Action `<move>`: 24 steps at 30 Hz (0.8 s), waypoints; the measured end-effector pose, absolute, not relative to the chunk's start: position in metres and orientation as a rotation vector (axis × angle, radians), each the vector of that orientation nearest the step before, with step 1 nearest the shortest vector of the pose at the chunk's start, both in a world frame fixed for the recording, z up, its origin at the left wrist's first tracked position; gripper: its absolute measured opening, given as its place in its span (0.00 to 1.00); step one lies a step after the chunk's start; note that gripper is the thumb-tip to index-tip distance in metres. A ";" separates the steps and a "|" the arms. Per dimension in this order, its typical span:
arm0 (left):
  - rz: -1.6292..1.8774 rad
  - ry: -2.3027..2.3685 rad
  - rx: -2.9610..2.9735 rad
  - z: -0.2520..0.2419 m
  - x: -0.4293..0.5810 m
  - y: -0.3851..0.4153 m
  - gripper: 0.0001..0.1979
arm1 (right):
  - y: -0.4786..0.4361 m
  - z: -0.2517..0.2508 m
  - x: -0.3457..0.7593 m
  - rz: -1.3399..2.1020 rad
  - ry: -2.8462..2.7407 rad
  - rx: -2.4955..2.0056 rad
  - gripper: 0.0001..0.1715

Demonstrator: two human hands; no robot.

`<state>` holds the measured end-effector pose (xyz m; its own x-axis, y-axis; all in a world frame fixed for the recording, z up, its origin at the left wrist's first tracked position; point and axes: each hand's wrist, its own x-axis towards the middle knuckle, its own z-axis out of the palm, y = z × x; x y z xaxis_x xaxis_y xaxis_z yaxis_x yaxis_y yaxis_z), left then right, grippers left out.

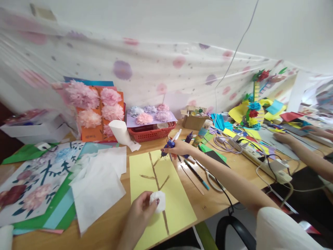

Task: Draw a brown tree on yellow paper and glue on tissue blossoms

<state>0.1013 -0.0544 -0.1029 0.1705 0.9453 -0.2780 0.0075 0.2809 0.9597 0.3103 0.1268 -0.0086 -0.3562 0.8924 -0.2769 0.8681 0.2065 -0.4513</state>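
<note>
Leftmost, lay loose white tissue sheets (97,184) over green card. Beside those, left hand (139,213) pinched shut on a white tissue ball (158,200), pressed onto the yellow paper (179,208) with its brown branch. Behind, stood a red basket (153,133). Farther right, right hand (179,147) clamped around a blue glue gun (169,144) at the paper's top edge, crowded by pens, cables, power strip (262,161).

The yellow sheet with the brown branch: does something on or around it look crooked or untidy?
The yellow sheet lies askew, its near corner hanging over the table edge. Left of it, white tissue sheets lie crumpled over the coloured papers. The left hand holds a white tissue ball on the sheet.
</note>
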 end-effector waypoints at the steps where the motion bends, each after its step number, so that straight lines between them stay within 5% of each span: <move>1: 0.913 1.204 1.040 -0.102 0.102 -0.051 0.20 | 0.127 -0.009 0.311 0.851 -2.401 -1.747 0.34; 24: 0.965 1.161 0.959 -0.115 0.104 -0.037 0.23 | 0.140 -0.016 0.307 0.786 -2.368 -1.718 0.34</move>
